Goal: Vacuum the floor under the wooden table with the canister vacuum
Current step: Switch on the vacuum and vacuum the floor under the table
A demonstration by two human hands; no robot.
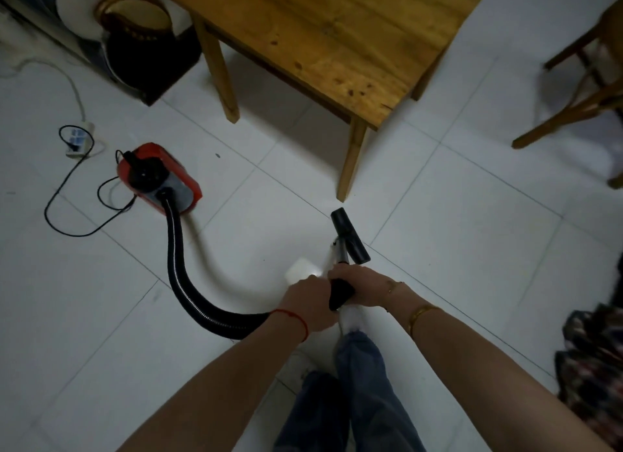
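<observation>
A red and grey canister vacuum [158, 178] rests on the white tile floor at the left. Its black ribbed hose [178, 272] curves down and right to my hands. My left hand [308, 305] grips the hose end at the wand. My right hand [360, 288] is wrapped around the black handle [340, 294]. The metal wand [340, 252] ends in a black floor nozzle [350, 235], which sits on the floor just in front of the near leg of the wooden table [323, 36]. The floor beneath the table lies beyond the nozzle.
The vacuum's black cord [67, 198] loops to a white power strip [79, 139] at the left. A dark basket [141, 40] stands behind the table's left leg. A wooden chair [580, 94] stands at the right, patterned fabric [593, 360] at the right edge. My legs are below.
</observation>
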